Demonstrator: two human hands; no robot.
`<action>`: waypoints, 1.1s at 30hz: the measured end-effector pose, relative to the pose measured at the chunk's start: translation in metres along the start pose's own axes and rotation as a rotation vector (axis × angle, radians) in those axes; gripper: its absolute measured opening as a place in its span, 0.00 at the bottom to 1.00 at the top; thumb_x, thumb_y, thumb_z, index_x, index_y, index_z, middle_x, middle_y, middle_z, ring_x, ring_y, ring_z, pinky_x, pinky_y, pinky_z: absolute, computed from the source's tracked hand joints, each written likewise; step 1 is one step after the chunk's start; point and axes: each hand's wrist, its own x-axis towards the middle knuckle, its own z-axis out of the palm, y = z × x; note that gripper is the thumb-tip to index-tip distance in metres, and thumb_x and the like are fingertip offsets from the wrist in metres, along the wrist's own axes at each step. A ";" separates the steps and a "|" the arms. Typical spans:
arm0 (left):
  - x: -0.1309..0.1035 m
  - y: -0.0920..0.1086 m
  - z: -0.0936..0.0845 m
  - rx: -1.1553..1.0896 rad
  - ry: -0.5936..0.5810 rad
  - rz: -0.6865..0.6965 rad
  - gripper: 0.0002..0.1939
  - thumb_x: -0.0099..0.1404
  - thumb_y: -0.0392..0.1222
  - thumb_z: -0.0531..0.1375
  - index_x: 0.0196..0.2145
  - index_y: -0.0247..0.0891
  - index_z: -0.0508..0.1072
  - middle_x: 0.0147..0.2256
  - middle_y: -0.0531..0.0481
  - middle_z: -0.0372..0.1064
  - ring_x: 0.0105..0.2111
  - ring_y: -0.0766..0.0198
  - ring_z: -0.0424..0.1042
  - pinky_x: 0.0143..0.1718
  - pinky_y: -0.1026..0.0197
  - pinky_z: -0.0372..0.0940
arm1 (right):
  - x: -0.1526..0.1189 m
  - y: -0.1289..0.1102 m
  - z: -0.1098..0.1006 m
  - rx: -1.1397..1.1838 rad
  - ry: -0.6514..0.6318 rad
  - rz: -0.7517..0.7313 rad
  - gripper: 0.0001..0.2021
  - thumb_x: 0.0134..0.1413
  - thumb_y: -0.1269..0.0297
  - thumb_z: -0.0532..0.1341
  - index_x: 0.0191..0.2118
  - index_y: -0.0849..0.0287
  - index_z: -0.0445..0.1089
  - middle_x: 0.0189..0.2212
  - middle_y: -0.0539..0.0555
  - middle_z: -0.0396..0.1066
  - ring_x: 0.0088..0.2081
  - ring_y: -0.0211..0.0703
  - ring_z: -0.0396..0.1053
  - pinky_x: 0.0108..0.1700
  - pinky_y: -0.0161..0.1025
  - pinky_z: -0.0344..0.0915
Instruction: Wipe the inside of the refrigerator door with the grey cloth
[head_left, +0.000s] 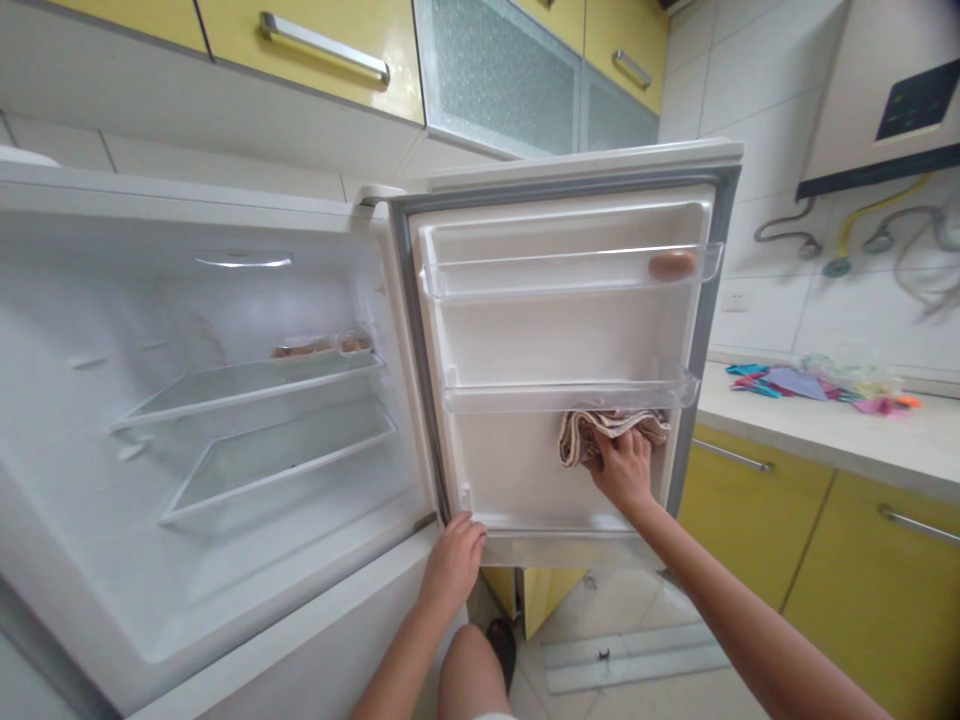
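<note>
My right hand [624, 466] is closed on a folded, brown patterned cloth [581, 436]. It presses the cloth to the inner panel of the open refrigerator door [525, 460], just under the middle clear door bin [540, 399]. Down at the hinge side, my left hand [456, 555] has its fingers curled over the left end of the bottom clear door bin [555, 551]. A single brown egg [673, 264] lies at the right end of the top door bin [525, 275].
To the left is the refrigerator interior with two glass shelves [247, 376]; packaged food [304, 346] sits on the upper one. On the right counter [922, 440] lie coloured cloths and plastic bags [802, 383]. A long pale panel [637, 657] lies on the floor.
</note>
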 end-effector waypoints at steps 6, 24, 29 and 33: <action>0.001 0.001 0.002 0.018 -0.029 -0.014 0.16 0.71 0.37 0.49 0.42 0.39 0.77 0.47 0.43 0.77 0.60 0.53 0.67 0.64 0.46 0.62 | 0.024 -0.074 0.002 0.173 -0.140 -0.303 0.19 0.62 0.54 0.58 0.56 0.48 0.70 0.52 0.63 0.67 0.54 0.60 0.57 0.53 0.56 0.57; -0.001 0.004 -0.014 0.064 -0.143 -0.042 0.16 0.70 0.36 0.49 0.42 0.41 0.77 0.48 0.42 0.76 0.60 0.53 0.65 0.60 0.48 0.63 | 0.010 -0.058 0.039 0.310 -0.405 -1.354 0.08 0.62 0.64 0.60 0.33 0.55 0.75 0.45 0.50 0.76 0.52 0.44 0.64 0.53 0.42 0.59; 0.001 0.003 -0.010 0.051 -0.123 -0.025 0.16 0.70 0.36 0.49 0.42 0.41 0.77 0.48 0.42 0.76 0.60 0.53 0.65 0.60 0.50 0.63 | 0.006 0.014 0.026 0.226 -0.452 -1.286 0.10 0.59 0.68 0.62 0.26 0.54 0.73 0.38 0.50 0.76 0.47 0.44 0.64 0.48 0.42 0.59; 0.003 0.002 -0.006 0.037 -0.107 -0.014 0.17 0.70 0.35 0.48 0.42 0.41 0.76 0.48 0.43 0.76 0.60 0.54 0.65 0.61 0.50 0.61 | 0.002 0.059 0.016 0.137 -0.449 -1.176 0.12 0.55 0.71 0.64 0.23 0.54 0.70 0.31 0.50 0.74 0.44 0.45 0.64 0.45 0.43 0.58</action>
